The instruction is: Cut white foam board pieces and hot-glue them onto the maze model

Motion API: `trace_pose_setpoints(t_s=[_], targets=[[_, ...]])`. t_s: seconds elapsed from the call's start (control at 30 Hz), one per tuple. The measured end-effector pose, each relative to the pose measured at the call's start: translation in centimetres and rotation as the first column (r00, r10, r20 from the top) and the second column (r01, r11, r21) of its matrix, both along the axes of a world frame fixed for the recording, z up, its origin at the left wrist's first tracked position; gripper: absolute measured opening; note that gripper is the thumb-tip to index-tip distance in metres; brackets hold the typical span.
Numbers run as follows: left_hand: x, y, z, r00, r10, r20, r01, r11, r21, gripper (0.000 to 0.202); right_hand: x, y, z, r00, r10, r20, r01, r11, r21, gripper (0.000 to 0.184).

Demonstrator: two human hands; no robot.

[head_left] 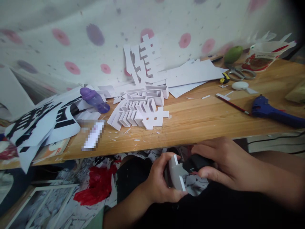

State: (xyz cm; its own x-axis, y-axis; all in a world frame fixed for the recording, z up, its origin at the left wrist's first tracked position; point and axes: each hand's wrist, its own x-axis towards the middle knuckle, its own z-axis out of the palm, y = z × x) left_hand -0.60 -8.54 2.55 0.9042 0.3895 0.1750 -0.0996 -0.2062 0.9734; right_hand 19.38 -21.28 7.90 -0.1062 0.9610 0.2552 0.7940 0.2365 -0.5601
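Over my lap, below the table's front edge, my left hand grips a white board piece between thumb and fingers. The piece looks curved, with its pale edges turned toward my right hand. My right hand is wrapped around a black-handled tool. The tool's grey tip meets or nearly meets the white piece; its exact kind is hard to make out. On the table stand white cut-out character shapes, one flat piece leaning upright behind others with raised side walls.
The wooden table carries a blue glue gun, a pencil, scissors, a green fruit and a paper tub. At left lie a purple bottle and printed sheets. Scraps and red plastic cover the floor.
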Motion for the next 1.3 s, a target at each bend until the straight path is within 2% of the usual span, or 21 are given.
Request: trace_pose_setpoints(t_s=[0.1,0.2,0.33,0.47,0.57,0.67,0.77,0.87,0.93,1.0,1.13,1.23,1.3], targets=[[0.0,0.0,0.1,1.0,-0.008,0.013,0.008,1.0,0.02,0.061,0.0,-0.1,0.0,1.0,0.016,0.013,-0.016,1.0,0.0,0.057],[0.0,-0.1,0.3,1.0,-0.012,0.028,0.012,1.0,-0.003,0.054,0.2,-0.1,-0.2,1.0,0.005,0.006,-0.005,1.0,-0.007,0.057],[0.1,-0.3,0.3,1.0,-0.003,-0.011,0.003,1.0,0.001,0.054,0.3,0.1,-0.4,1.0,-0.011,-0.008,0.011,1.0,0.008,0.057],[0.1,-0.4,0.4,1.0,0.003,-0.019,-0.003,1.0,0.011,0.054,0.6,0.3,-0.8,0.997,-0.072,0.04,0.071,0.997,0.034,0.055],[0.1,-0.4,0.6,0.999,-0.045,0.02,0.042,0.995,0.095,0.055,1.0,0.2,-1.1,0.991,-0.129,0.04,0.128,0.992,0.022,0.054],[0.0,-0.3,0.4,0.999,0.036,0.002,-0.036,0.986,0.162,0.059,1.3,0.2,-1.1,0.981,-0.171,-0.096,0.169,0.985,-0.032,0.05],[0.0,-0.5,-0.1,0.972,0.218,-0.085,-0.199,0.961,0.193,0.059,0.9,0.2,-0.6,0.931,-0.156,-0.331,0.121,0.985,-0.127,0.043],[0.4,-0.8,-0.4,0.912,0.385,-0.139,-0.344,0.905,0.251,0.061,-0.4,0.5,-0.2,0.818,-0.132,-0.559,0.019,0.979,-0.204,0.038],[0.8,-1.0,-0.6,0.882,0.447,-0.147,-0.396,0.874,0.28,0.062,-1.5,0.9,-0.3,0.732,-0.164,-0.661,-0.002,0.97,-0.243,0.033],[1.1,-1.1,-0.7,0.863,0.484,-0.145,-0.428,0.852,0.302,0.065,-2.3,1.3,-0.5,0.682,-0.209,-0.701,0.004,0.959,-0.283,0.024],[0.8,-1.1,-0.7,0.857,0.49,-0.158,-0.432,0.852,0.295,0.057,-2.9,1.8,-0.9,0.618,-0.256,-0.743,-0.002,0.945,-0.327,0.014],[0.3,-1.1,-0.8,0.9,0.418,-0.125,-0.378,0.89,0.254,0.035,-2.5,1.9,-0.7,0.604,-0.276,-0.747,0.043,0.948,-0.315,0.017],[0.0,-1.0,-0.9,0.945,0.32,-0.067,-0.306,0.938,0.165,0.027,-2.3,1.9,-0.5,0.608,-0.294,-0.738,0.103,0.95,-0.295,0.019]])
